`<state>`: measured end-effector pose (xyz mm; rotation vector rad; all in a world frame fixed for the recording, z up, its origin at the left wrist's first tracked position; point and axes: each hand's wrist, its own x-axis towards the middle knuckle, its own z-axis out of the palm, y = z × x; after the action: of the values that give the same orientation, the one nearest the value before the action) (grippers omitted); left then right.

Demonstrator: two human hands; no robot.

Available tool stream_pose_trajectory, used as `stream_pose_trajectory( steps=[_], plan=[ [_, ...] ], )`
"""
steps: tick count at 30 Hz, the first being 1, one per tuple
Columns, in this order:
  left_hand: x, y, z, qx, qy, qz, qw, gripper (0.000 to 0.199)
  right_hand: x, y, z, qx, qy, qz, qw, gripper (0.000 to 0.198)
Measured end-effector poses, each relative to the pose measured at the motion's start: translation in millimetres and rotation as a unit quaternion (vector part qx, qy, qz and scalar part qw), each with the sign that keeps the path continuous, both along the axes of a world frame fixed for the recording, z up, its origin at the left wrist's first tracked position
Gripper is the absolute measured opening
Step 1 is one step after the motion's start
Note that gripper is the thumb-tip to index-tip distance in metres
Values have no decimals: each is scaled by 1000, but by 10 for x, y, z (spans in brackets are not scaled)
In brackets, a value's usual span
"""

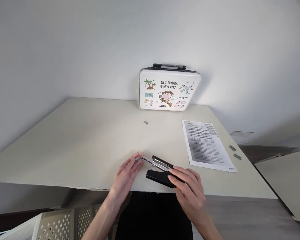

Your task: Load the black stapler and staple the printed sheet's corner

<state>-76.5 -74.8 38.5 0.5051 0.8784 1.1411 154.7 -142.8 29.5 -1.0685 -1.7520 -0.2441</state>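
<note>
A black stapler point(158, 177) is in my right hand point(191, 190), whose fingers wrap its rear end. Its parts are spread apart, so the silver magazine rail point(155, 163) shows between the black top cover point(162, 161) and the base. My left hand point(125, 173) is at the front tip of the rail, pinching a short grey strip of staples point(136, 160) between thumb and fingers. The fingertips of that hand are very close to the rail's end; whether they touch it I cannot tell.
Another staple strip point(145, 122) lies mid-table, and two strips point(237, 156) lie near the right edge. A printed sheet point(207, 146) rests to the right. At the back, a white cartoon case point(168, 90) leans on the wall. A perforated plastic container point(57, 225) stands below, left.
</note>
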Motion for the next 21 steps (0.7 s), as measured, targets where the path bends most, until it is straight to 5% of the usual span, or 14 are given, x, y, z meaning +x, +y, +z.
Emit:
stream_pose_trajectory(
  steps=[4, 8, 14, 18, 21],
  plan=[
    [-39, -16, 28, 2, 36, 32, 999, 18, 48, -19, -9, -39, 69, -7, 997, 52],
    [29, -38, 114, 42, 128, -15, 991, 26, 86, -68, -90, -120, 171, -24, 978, 39],
    [297, -69, 168, 156, 314, -94, 932, 44, 156, -106, -199, -169, 246, -37, 954, 25],
    [476, -113, 137, 180, 281, -175, 926, 51, 180, -44, -246, -212, 280, -45, 935, 18],
    [470, -93, 93, 168, 247, -172, 939, 60, 184, 94, -242, -262, 286, -52, 920, 21]
  ],
)
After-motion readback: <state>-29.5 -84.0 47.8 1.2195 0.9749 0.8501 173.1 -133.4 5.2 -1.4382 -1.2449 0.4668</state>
